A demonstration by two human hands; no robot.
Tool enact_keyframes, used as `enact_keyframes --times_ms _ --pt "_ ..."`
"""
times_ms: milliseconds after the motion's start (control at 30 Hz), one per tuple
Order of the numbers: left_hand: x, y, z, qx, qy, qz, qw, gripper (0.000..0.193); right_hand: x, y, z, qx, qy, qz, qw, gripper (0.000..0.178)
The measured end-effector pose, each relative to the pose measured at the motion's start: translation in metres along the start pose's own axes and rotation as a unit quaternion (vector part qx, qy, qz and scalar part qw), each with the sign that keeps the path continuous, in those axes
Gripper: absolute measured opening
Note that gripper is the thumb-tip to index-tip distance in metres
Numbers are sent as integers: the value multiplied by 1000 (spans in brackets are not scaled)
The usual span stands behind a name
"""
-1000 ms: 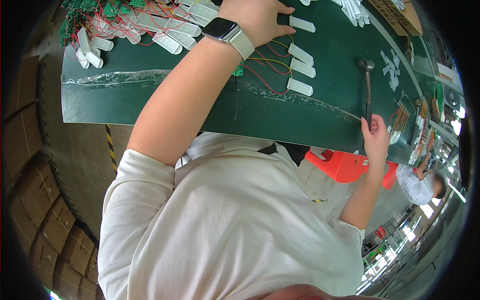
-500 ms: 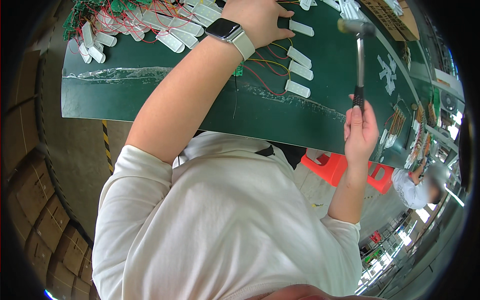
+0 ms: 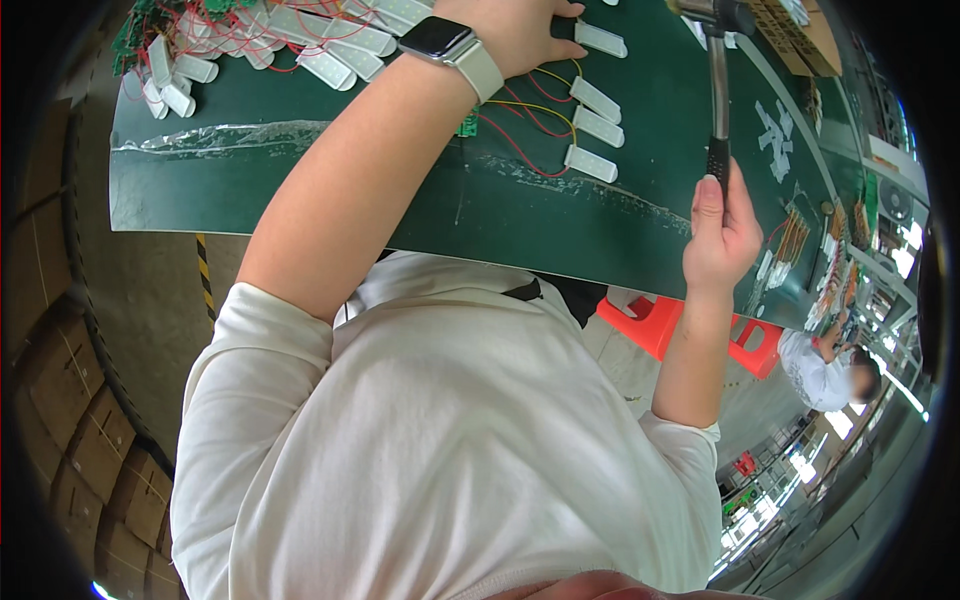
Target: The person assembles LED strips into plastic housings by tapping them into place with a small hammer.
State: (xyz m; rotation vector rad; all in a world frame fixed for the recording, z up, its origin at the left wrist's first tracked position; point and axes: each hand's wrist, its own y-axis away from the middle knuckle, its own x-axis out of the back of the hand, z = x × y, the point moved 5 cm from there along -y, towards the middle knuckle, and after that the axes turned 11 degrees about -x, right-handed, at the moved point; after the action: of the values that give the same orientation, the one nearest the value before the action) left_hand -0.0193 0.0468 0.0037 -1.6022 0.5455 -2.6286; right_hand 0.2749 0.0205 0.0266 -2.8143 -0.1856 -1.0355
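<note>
My right hand (image 3: pixel 722 225) grips a hammer (image 3: pixel 718 95) by its black handle, with the metal shaft pointing away from me. The hammer's head is near the far edge of the picture, over the green table (image 3: pixel 400 215). My left hand (image 3: pixel 515 35), a watch (image 3: pixel 437 40) on its wrist, reaches to the far middle of the table. Its thumb and a finger are apart, while the rest is cut off by the picture's edge. Just right of the thumb lies a white plastic piece (image 3: pixel 600 38). Nearer me are three more wired white pieces (image 3: pixel 592 163) and a green circuit board (image 3: pixel 467 124), partly behind my wrist.
A pile of white pieces (image 3: pixel 325 68) with red wires and green boards covers the far left. White strips (image 3: pixel 775 140) and a cardboard box (image 3: pixel 795 35) lie at right. A red stool (image 3: pixel 640 325) stands below the table edge. Another person (image 3: pixel 820 370) sits at far right.
The hammer and my right hand have moved slightly farther away from me. My left hand stays by the white pieces, and the whole view has shifted a little.
</note>
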Motion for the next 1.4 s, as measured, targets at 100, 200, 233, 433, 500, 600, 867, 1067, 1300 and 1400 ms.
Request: enact_keyframes --times_ms 100,200,233,433,500,600,867,1067,1300,1400 --pt "-1 -2 3 2 2 -13 1000 48 -8 5 2 67 142 -29 987 31" --pt "0 1 5 -6 8 1 1000 47 -1 11 21 -45 22 -16 999 31" --pt "-2 1 4 -7 11 0 1000 47 7 12 28 -96 -29 -4 995 31" --pt "-9 0 -5 7 -3 -4 1000 47 38 -18 49 -28 217 161 962 31" --pt "-10 -1 -3 -4 2 4 1000 47 43 -30 64 -88 348 158 920 33" --pt "4 4 5 -8 -7 1 1000 47 23 -45 27 60 398 196 894 33" --pt "-3 1 0 1 -1 -2 1000 48 -94 -84 -66 383 206 39 900 23" --pt "2 0 4 0 1 -6 1000 46 -103 -103 -54 343 214 -24 914 22" --pt "0 4 2 -7 5 2 1000 47 -88 -108 -53 256 184 -66 947 25" --pt "-8 2 -4 -2 2 5 1000 48 -88 -109 -57 203 189 -149 949 29"
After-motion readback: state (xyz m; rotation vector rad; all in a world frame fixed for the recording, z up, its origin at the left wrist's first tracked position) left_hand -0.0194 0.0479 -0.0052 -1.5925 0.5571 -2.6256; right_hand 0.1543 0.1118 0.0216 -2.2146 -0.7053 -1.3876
